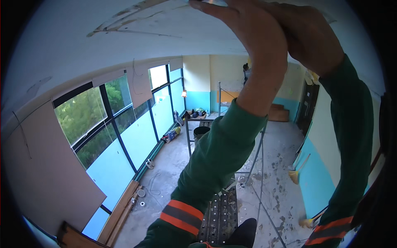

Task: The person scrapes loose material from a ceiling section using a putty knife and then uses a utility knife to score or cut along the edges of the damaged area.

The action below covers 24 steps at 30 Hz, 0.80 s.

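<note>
Both arms, in green sleeves with orange and grey bands, reach up to the white ceiling. My left hand is at the top edge, its thumb stretched to the left beside a small shiny piece that the picture cuts off. It seems closed around something I cannot make out. Close behind and to its right is my right hand, bent at the wrist; its fingers are hidden behind the left hand and the frame edge. Left of the hands, the ceiling has a brownish patch with cracked, peeling edges.
Below me is a perforated dark metal scaffold plank with tube frames. A black bucket stands farther ahead. Windows line the left; wooden boards lie beneath them. Brooms lean at the right wall. Another person is at the far end.
</note>
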### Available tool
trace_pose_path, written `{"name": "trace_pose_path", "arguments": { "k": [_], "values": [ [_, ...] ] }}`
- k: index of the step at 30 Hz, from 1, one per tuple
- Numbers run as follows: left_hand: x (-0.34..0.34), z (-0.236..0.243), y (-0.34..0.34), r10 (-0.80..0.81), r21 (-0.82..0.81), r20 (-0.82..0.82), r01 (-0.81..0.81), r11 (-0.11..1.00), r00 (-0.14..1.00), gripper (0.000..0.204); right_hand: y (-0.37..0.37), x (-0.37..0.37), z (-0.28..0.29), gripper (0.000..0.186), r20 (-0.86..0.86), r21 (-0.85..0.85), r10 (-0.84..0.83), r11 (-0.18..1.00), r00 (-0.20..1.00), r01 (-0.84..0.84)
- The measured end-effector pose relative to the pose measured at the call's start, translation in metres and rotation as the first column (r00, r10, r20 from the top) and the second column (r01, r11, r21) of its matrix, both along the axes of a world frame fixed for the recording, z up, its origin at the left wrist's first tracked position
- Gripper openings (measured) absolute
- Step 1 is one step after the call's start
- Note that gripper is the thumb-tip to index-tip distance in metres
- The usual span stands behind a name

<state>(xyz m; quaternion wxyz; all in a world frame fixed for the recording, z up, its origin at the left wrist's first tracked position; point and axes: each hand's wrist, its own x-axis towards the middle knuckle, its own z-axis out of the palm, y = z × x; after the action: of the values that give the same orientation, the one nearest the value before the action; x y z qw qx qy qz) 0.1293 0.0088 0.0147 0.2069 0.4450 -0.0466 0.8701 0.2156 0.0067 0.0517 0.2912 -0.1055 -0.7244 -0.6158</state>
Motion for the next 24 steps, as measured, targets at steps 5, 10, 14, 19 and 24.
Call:
{"name": "trace_pose_path", "arguments": {
  "k": [5,10,14,19,24],
  "values": [
    [-0.008,-0.005,0.023,-0.396,0.214,0.053,0.377,0.901,0.917,0.07,0.012,0.008,-0.017,0.055,-0.155,0.082,-0.235,0.965,0.96,0.249],
    [-0.008,-0.015,0.019,-0.404,0.331,-0.026,0.389,0.86,0.914,0.069,0.003,0.001,-0.024,0.055,-0.126,0.02,-0.241,0.969,0.962,0.245],
    [0.01,-0.02,-0.02,-0.101,-0.119,-0.072,0.092,0.989,0.992,0.067,0.018,0.052,-0.016,0.052,-0.035,0.002,-0.074,0.997,0.997,0.074],
    [-0.009,-0.008,-0.004,-0.005,-0.118,-0.085,-0.005,0.993,0.996,0.048,0.028,0.039,-0.007,0.05,-0.078,-0.02,0.046,0.999,0.996,-0.048],
    [-0.136,0.007,0.081,-0.419,0.357,-0.433,0.579,0.733,0.798,0.036,-0.008,-0.093,0.005,0.022,0.081,-0.113,-0.117,0.986,0.99,0.125]
  ]
}}
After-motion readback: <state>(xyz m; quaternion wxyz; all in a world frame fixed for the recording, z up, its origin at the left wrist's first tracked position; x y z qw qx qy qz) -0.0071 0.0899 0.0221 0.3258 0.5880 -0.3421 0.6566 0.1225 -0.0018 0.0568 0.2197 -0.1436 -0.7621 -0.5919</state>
